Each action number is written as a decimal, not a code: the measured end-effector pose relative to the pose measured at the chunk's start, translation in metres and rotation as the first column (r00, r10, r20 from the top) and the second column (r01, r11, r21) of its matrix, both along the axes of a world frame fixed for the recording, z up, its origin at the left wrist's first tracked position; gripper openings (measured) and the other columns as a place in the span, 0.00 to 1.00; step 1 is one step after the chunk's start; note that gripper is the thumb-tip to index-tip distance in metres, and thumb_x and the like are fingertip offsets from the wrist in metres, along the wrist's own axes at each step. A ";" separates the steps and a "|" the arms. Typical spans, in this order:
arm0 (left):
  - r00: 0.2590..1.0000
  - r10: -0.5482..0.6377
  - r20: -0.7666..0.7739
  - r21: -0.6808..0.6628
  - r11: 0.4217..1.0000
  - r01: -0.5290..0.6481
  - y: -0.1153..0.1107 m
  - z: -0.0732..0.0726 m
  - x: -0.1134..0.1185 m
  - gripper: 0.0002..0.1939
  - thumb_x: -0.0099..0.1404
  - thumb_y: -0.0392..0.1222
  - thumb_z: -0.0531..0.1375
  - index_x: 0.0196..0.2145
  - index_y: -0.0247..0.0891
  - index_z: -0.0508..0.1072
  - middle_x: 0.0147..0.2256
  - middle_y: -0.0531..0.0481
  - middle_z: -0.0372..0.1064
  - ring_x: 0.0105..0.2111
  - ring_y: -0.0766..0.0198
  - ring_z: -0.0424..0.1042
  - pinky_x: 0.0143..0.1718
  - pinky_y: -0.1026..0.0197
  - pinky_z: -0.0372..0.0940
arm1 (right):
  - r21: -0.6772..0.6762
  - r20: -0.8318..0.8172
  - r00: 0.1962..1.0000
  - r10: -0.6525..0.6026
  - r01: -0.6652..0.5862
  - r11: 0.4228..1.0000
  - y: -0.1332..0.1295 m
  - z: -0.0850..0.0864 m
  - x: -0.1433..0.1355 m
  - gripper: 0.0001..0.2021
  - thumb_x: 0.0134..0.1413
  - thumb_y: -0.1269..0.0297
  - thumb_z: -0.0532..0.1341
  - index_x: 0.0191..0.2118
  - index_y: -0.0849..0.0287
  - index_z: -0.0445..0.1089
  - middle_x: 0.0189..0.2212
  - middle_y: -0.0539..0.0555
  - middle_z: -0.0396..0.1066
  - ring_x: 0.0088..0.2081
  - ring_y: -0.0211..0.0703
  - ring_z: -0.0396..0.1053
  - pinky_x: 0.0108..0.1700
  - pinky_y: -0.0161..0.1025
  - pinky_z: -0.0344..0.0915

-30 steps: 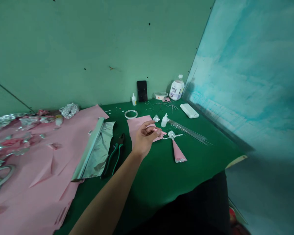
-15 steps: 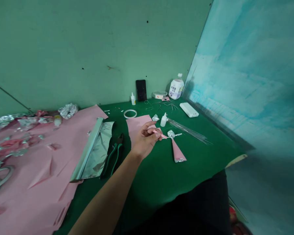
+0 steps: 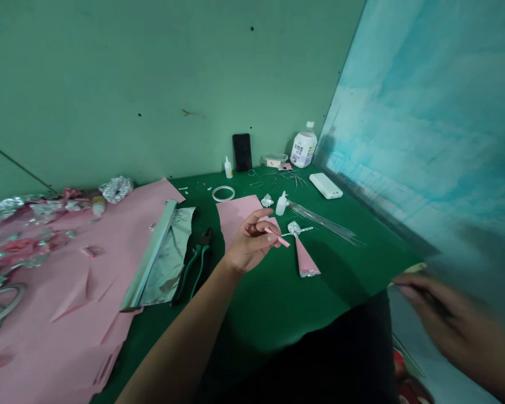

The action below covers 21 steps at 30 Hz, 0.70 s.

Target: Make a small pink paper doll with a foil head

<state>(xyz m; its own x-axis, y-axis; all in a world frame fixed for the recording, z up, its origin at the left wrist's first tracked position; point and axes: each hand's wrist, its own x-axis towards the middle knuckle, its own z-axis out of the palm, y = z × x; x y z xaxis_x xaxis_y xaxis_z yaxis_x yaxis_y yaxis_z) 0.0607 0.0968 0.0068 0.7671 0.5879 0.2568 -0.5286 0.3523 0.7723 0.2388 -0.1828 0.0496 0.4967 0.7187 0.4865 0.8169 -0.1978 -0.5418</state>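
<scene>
The left hand (image 3: 248, 244) is pinching a thin pink stick (image 3: 276, 237) in its grip above the green surface (image 3: 278, 303), just left of a pink cone (image 3: 305, 259), while the blurred right hand (image 3: 450, 328), grip unclear, is hovering near right.

A dark green table cover (image 3: 278, 303) is showing under pale pink paper sheets (image 3: 67, 292), shiny silver foil (image 3: 168, 258), green-handled pliers (image 3: 196, 264) and a pink-and-silver cone (image 3: 305, 259).

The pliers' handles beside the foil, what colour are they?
Green, on the pliers; the head view shows them.
</scene>
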 end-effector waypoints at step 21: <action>0.994 0.005 -0.105 0.118 0.993 0.008 -0.002 -0.006 0.005 0.21 0.53 0.35 0.72 0.45 0.40 0.76 0.28 0.52 0.77 0.34 0.61 0.79 0.35 0.60 0.73 | 0.053 -0.619 0.761 0.195 -0.207 0.977 0.132 -0.003 -0.074 0.10 0.57 0.57 0.62 0.34 0.59 0.75 0.22 0.52 0.74 0.23 0.39 0.71 0.26 0.37 0.69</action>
